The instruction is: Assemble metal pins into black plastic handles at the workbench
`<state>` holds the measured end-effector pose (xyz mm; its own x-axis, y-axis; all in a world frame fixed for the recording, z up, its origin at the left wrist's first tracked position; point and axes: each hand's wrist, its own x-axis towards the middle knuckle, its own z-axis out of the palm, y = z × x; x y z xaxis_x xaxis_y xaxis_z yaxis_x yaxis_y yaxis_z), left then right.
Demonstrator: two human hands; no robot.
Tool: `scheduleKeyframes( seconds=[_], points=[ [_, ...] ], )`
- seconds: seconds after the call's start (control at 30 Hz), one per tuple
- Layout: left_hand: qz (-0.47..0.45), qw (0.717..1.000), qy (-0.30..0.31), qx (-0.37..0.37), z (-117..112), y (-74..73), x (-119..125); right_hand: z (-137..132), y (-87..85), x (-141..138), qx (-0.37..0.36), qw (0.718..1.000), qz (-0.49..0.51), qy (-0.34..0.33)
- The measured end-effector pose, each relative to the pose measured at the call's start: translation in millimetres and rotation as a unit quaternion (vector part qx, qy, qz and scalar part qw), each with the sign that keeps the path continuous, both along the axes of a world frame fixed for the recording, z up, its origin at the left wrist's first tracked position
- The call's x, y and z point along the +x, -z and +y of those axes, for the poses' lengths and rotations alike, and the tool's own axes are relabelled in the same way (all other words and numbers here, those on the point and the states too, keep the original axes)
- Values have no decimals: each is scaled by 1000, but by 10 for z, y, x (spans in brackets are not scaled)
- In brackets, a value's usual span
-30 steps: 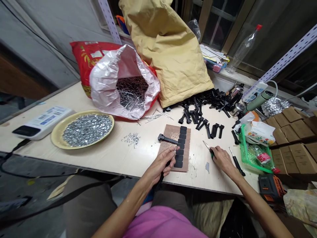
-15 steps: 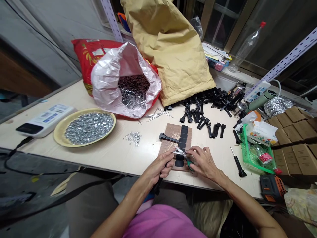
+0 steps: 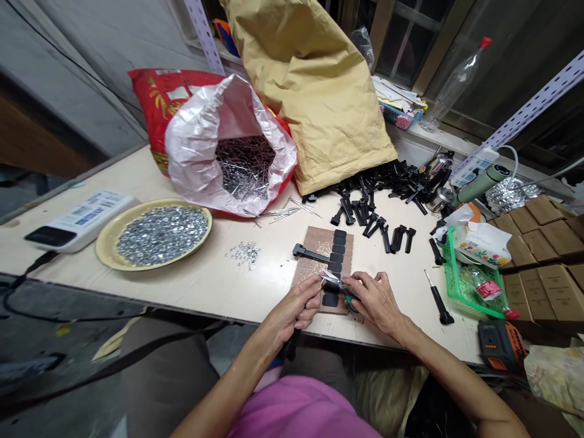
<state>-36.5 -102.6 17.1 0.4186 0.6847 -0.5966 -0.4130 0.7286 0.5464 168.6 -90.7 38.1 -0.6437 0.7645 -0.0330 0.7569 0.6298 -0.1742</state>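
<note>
Green-handled silver scissors (image 3: pixel 332 278) are clamped by right hand (image 3: pixel 375 301), two o'clock from left hand (image 3: pixel 297 308) clutching black handle (image 3: pixel 292 342); careful snipping seems required.

Scissors (image 3: pixel 332 278) show green handles, near board (image 3: pixel 312 269) brown with black squares (image 3: pixel 336 258), left dish (image 3: pixel 106 250) yellow, far sack (image 3: pixel 314 103) tan, right basket (image 3: pixel 451 267) green, tissue pack (image 3: pixel 484 244) white with floral print.

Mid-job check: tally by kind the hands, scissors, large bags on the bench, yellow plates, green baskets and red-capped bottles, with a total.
Hands: 2 (left hand, right hand)
Scissors: 1
Large bags: 2 (red bag, tan bag)
Yellow plate: 1
Green basket: 1
Red-capped bottles: 2 (unlabelled bottle, labelled bottle)
Total: 9
</note>
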Motion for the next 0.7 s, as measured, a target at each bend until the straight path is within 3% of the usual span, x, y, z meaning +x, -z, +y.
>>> scheduleKeyframes(
  seconds=[0.33,0.5,0.7],
  points=[
    [13,1000,-1,19,-25,-36,39,-16,35,61,-19,1000,17,-3],
    [-17,1000,7,4,-7,8,21,-37,25,75,-103,990,99,14],
    [-39,999,24,-3,26,45,3,7,113,86,-217,945,240,56]
  ],
)
